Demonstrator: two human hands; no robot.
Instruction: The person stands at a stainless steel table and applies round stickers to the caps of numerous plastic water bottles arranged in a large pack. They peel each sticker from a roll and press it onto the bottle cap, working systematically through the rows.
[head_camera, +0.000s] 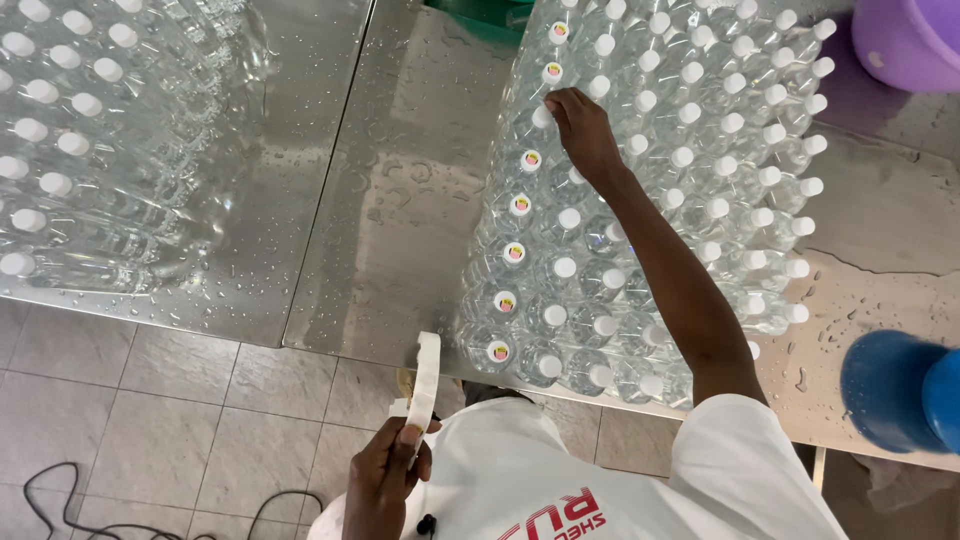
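Both hands are busy. Out over the bottles, the right hand (583, 130) reaches with its fingers bent down, and the fingertips touch the white cap (543, 116) of one bottle in the row nearest the gap. I cannot tell if it holds anything small between the fingers. Close to the body, the left hand (385, 482) is closed around the bottom of a long white strip (426, 380) that stands up from the fist and curves a little.

Clear water bottles (680, 190) stand packed tight together on a shiny metal table (400, 220) that is wet with drops. Most caps are plain white. In the row where the right hand works, the caps carry small round stickers (514, 252) with red and yellow on them, both in front of and behind the fingers.

Another big bunch of bottles (80, 130) stands well apart on the left side of the table. A purple bucket (910, 40) sits at the top right, and a blue round thing (895, 390) sits at the right edge. A black cable (150, 515) lies on the tiled floor (150, 400).
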